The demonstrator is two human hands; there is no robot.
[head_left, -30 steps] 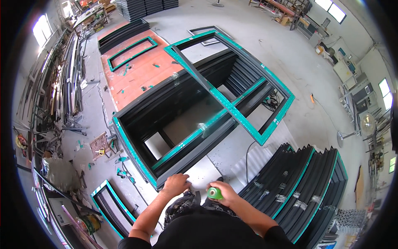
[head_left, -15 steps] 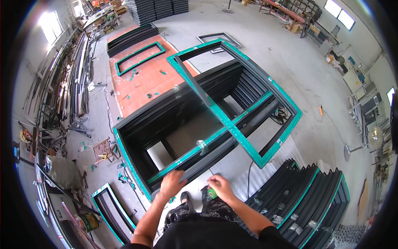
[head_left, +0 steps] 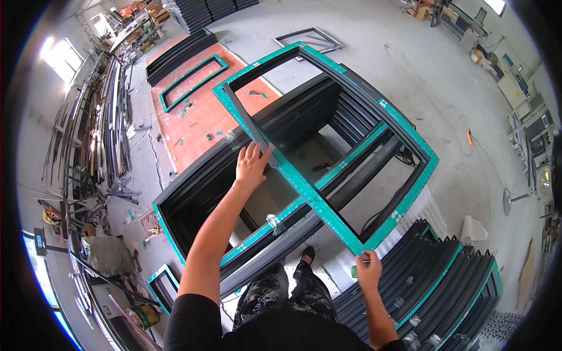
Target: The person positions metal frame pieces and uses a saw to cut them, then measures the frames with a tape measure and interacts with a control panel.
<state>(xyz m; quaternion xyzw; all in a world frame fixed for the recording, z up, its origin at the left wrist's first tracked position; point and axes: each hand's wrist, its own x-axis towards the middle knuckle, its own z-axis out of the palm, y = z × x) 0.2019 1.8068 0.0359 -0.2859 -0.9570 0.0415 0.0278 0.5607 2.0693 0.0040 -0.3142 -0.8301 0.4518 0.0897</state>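
Your left hand [head_left: 252,168], fingers spread, meets one side of the teal-edged frame [head_left: 316,202], which lies across stacked frames [head_left: 350,120], apparently for support; your right hand [head_left: 369,270] curls around a green roll [head_left: 355,271], perhaps to have it handy by the frame's corner

Black shirt [head_left: 281,332], short black sleeves [head_left: 193,320], arms [head_left: 212,241] bare below. Long dark pants [head_left: 262,297], pale curly pattern [head_left: 313,298] all over. Dark shoe [head_left: 309,252].
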